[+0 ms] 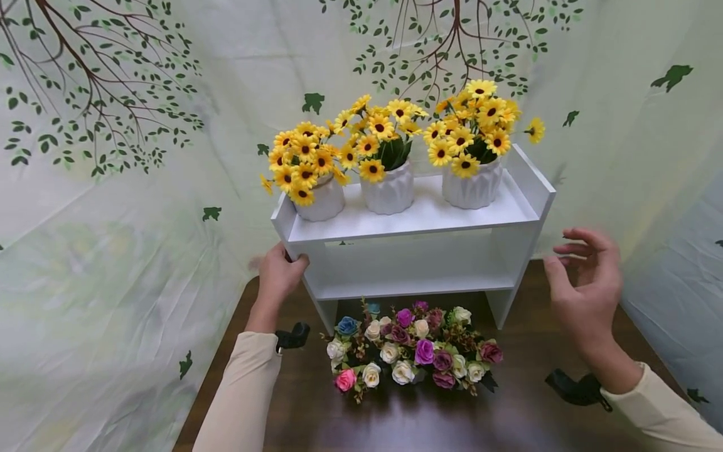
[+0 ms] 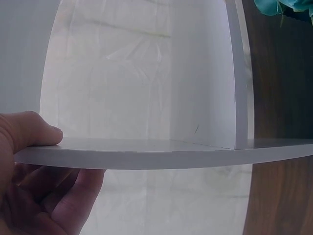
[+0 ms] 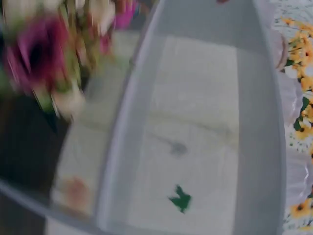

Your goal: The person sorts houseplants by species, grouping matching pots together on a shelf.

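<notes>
Your left grip [image 1: 280, 273] pinches the white shelf [image 1: 426, 215] by the tabletop's [image 1: 508, 408] back-left corner, likely to steady it; your right grip [image 1: 590, 292], loosely curved, holds nothing near the right edge.

Shelf [image 1: 419, 221] common to all views

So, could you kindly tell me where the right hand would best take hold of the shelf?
The shelf is probably best taken by the front edge of its right panel, from the right: that panel is thin and flat, and the empty right hand is beside it. The left hand grips the left panel, so this should balance the hold.
</notes>
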The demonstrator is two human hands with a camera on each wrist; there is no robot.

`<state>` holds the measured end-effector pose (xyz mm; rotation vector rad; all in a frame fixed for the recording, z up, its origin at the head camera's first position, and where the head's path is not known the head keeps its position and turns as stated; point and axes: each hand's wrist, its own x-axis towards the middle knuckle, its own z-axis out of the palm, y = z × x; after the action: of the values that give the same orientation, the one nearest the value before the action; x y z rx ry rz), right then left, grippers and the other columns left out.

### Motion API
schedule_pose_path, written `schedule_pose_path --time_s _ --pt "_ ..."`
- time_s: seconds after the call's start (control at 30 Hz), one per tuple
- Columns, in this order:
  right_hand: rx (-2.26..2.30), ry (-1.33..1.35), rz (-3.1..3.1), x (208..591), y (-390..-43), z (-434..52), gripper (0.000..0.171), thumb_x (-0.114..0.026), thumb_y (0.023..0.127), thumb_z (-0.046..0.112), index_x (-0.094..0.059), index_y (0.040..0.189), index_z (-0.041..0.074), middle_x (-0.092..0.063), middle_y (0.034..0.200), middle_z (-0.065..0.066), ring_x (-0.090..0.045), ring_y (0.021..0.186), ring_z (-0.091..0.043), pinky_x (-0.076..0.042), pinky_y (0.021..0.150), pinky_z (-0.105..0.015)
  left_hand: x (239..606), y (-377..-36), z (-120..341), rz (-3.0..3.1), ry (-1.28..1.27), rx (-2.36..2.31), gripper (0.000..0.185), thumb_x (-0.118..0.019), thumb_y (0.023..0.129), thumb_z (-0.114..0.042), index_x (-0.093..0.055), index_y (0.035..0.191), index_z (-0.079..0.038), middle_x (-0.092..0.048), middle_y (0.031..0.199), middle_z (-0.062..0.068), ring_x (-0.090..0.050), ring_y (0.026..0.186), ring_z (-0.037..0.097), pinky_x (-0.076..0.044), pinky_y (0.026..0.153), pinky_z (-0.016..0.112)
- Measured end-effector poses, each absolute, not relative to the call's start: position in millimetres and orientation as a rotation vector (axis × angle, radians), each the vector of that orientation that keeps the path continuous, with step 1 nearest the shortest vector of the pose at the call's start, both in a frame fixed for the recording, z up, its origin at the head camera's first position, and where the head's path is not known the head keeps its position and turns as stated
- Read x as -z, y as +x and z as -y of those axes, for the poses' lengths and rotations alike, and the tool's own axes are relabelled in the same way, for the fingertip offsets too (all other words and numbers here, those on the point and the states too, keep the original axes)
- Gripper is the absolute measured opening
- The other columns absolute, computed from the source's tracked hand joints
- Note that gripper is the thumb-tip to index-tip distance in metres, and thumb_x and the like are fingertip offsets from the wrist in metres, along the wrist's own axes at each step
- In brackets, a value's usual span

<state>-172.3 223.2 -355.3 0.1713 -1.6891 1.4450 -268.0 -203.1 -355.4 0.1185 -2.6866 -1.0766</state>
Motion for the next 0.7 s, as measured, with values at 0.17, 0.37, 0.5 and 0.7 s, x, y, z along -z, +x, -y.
schedule_pose_path --time_s 0.17,0.37,0.5,0.7 --pt "-1.55 -0.088 1.803 385.6 -158.0 -224.0 0.042 -0.059 0.088 -0.011 -0.055 0.124 0.011 -0.054 0.101 0.007 -0.055 0.078 -0.003 -0.046 0.069 -0.007 354.6 -267.7 209.4 2.681 0.13 1.078 0.035 -0.056 0.088 -0.016 -0.063 0.116 0.003 -0.069 0.105 0.024 -0.06 0.084 0.029 -0.045 0.067 0.031" --pt "-1.416 -0.337 2.056 439.3 -157.9 -236.1 0.036 -0.065 0.088 -0.002 -0.054 0.123 -0.002 -0.047 0.085 0.008 -0.044 0.068 0.001 -0.038 0.06 -0.01 352.9 -266.2 212.5 2.682 0.128 1.076 0.033 -0.056 0.088 -0.016 -0.063 0.114 0.003 -0.069 0.102 0.023 -0.058 0.082 0.028 -0.043 0.064 0.028" --pt "-1.446 -0.504 2.453 473.5 -158.8 -247.1 0.05 -0.067 0.09 0.012 -0.047 0.134 -0.001 -0.054 0.097 -0.004 -0.046 0.073 0.006 -0.043 0.062 -0.016 352.1 -267.0 211.7 2.678 0.134 1.075 0.033 -0.056 0.087 -0.016 -0.063 0.114 0.002 -0.069 0.101 0.022 -0.058 0.081 0.027 -0.043 0.064 0.028" --pt "-1.486 -0.4 2.751 513.1 -160.3 -251.7 0.059 -0.065 0.09 0.013 -0.039 0.14 -0.007 -0.053 0.126 -0.031 -0.065 0.096 -0.026 -0.048 0.067 -0.022 351.0 -266.6 210.4 2.678 0.123 1.088 0.034 -0.056 0.087 -0.016 -0.063 0.115 0.004 -0.069 0.103 0.024 -0.059 0.082 0.029 -0.043 0.064 0.029"
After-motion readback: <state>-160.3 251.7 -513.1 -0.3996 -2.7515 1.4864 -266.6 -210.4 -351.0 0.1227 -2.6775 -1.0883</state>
